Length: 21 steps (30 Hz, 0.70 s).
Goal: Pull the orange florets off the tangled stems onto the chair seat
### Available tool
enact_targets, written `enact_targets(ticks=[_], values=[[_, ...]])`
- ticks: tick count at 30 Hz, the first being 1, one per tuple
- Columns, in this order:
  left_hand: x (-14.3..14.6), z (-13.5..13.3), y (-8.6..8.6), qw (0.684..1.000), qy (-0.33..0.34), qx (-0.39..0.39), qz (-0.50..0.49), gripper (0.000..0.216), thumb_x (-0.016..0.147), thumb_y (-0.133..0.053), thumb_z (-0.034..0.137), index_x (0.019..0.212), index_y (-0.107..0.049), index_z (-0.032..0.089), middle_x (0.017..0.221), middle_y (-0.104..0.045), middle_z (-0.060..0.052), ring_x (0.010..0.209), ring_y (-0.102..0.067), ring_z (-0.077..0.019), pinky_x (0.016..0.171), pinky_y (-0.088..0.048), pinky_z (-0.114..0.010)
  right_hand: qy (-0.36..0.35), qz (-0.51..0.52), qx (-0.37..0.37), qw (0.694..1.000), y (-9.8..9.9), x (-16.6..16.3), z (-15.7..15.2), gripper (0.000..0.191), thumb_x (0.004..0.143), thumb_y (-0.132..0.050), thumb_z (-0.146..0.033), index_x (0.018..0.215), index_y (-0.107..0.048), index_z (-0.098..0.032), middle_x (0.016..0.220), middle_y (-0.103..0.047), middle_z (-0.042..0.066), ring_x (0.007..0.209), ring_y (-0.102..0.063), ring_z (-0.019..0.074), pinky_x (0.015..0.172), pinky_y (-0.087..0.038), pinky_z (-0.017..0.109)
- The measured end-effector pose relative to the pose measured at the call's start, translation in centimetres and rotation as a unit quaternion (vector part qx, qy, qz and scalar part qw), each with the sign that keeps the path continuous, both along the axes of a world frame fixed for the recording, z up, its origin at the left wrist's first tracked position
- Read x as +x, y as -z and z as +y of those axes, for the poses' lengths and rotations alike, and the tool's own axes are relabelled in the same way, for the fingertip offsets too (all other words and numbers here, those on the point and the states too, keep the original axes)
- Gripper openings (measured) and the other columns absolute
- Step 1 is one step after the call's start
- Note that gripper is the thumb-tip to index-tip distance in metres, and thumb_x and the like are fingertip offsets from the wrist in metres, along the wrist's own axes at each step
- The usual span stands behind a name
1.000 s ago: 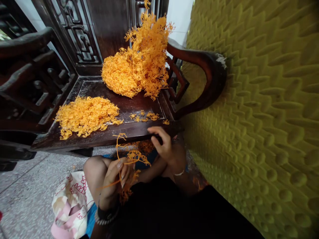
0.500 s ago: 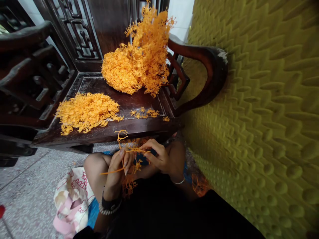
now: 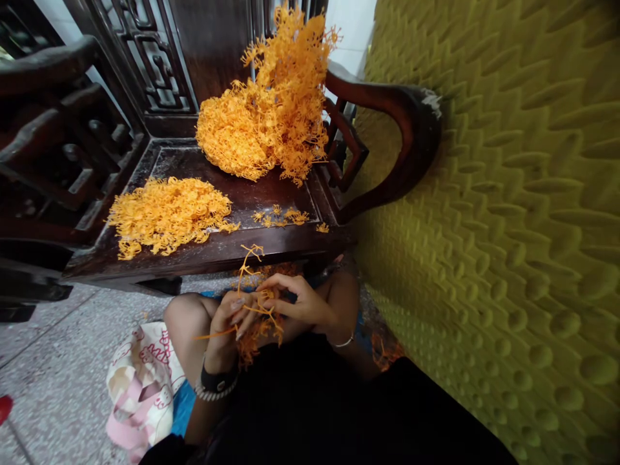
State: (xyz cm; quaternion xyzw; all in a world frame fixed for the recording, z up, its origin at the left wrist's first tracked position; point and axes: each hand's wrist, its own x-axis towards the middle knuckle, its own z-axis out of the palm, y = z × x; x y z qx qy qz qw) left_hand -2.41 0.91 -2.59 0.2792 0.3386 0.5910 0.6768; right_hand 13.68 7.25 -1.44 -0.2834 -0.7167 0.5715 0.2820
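Observation:
My left hand (image 3: 227,323) and my right hand (image 3: 295,300) meet over my lap, both gripping a tangled orange plastic strand piece (image 3: 254,303) that sticks up between the fingers. More orange bits lie in my lap (image 3: 249,345) below them. On the dark wooden chair seat (image 3: 252,197) in front of me, a tall heap of orange strands (image 3: 271,113) leans on the backrest. A flatter orange pile (image 3: 167,213) lies at the seat's front left. A few loose orange pieces (image 3: 281,218) sit near the front edge.
A curved wooden armrest (image 3: 387,110) stands right of the seat. A yellow-green padded wall (image 3: 508,213) fills the right side. A white and pink patterned bag (image 3: 140,381) lies on the speckled floor by my left knee. Carved dark furniture (image 3: 53,129) stands at the left.
My right hand came back from the chair's front edge to my lap and joined the left hand on the orange strand piece. The piles have not changed.

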Motion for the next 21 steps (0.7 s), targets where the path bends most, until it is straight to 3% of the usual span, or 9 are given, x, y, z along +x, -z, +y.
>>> enact_targets(ticks=[3,6,8,11,14,17,21], values=[[-0.2,-0.3,-0.3,0.999,-0.024,0.024,0.023,0.048,0.078,-0.060,0.042,0.043,-0.036,0.020,0.034,-0.036,0.004,0.037,-0.032,-0.0088,0.050,-0.040,-0.026,0.043,-0.022,0.039,0.998,-0.1,0.1,0.4,0.027,0.084,-0.063,-0.045,0.088,-0.062,-0.018,0.066,-0.052,-0.004,0.059,-0.047,0.0103,0.057,-0.039,0.023],[-0.3,-0.6,-0.7,0.994,-0.095,0.055,0.027,0.048,0.080,-0.057,0.037,0.042,-0.033,0.020,0.032,-0.033,0.004,0.039,-0.035,-0.0098,0.056,-0.044,-0.027,0.151,-0.007,0.071,0.986,-0.4,0.6,0.8,0.027,0.088,-0.057,-0.042,0.075,-0.054,-0.019,0.064,-0.051,-0.003,0.058,-0.046,0.0105,0.056,-0.038,0.023],[-0.2,-0.8,-1.0,0.992,-0.122,0.033,0.029,0.047,0.082,-0.056,0.032,0.043,-0.032,0.020,0.032,-0.031,0.005,0.039,-0.034,-0.0094,0.061,-0.046,-0.027,0.218,-0.003,0.082,0.973,-1.0,1.0,0.8,0.027,0.089,-0.055,-0.040,0.071,-0.052,-0.020,0.062,-0.048,-0.004,0.057,-0.044,0.0104,0.054,-0.036,0.023],[0.4,-1.0,-1.5,0.995,-0.096,-0.013,0.000,0.049,0.087,-0.053,0.031,0.045,-0.031,0.020,0.034,-0.032,0.006,0.038,-0.033,-0.0085,0.067,-0.049,-0.029,0.316,0.026,0.104,0.943,-1.7,1.1,0.5,0.027,0.090,-0.054,-0.037,0.070,-0.050,-0.020,0.061,-0.045,-0.004,0.056,-0.042,0.0102,0.052,-0.035,0.024],[1.4,-1.2,-2.2,0.997,-0.076,-0.005,0.000,0.049,0.087,-0.053,0.035,0.045,-0.033,0.020,0.035,-0.033,0.005,0.039,-0.035,-0.0089,0.068,-0.048,-0.029,0.408,0.109,0.111,0.900,-2.1,0.4,0.6,0.029,0.092,-0.053,-0.038,0.070,-0.045,-0.021,0.059,-0.040,-0.005,0.052,-0.037,0.0093,0.050,-0.033,0.023],[2.3,-1.5,-2.9,0.996,-0.083,0.028,0.020,0.050,0.088,-0.053,0.034,0.044,-0.033,0.020,0.033,-0.033,0.005,0.039,-0.035,-0.0096,0.066,-0.047,-0.030,0.432,0.164,0.118,0.879,-2.5,-0.6,1.3,0.031,0.092,-0.053,-0.041,0.070,-0.042,-0.022,0.057,-0.036,-0.007,0.049,-0.033,0.0082,0.048,-0.032,0.023],[3.0,-1.7,-3.4,0.994,-0.057,0.044,0.076,0.053,0.088,-0.053,0.041,0.041,-0.039,0.021,0.032,-0.033,0.003,0.038,-0.037,-0.0110,0.060,-0.046,-0.031,0.407,0.184,0.135,0.885,-3.8,-1.5,2.7,0.035,0.092,-0.053,-0.044,0.068,-0.040,-0.022,0.054,-0.036,-0.007,0.047,-0.034,0.0077,0.048,-0.032,0.023]])
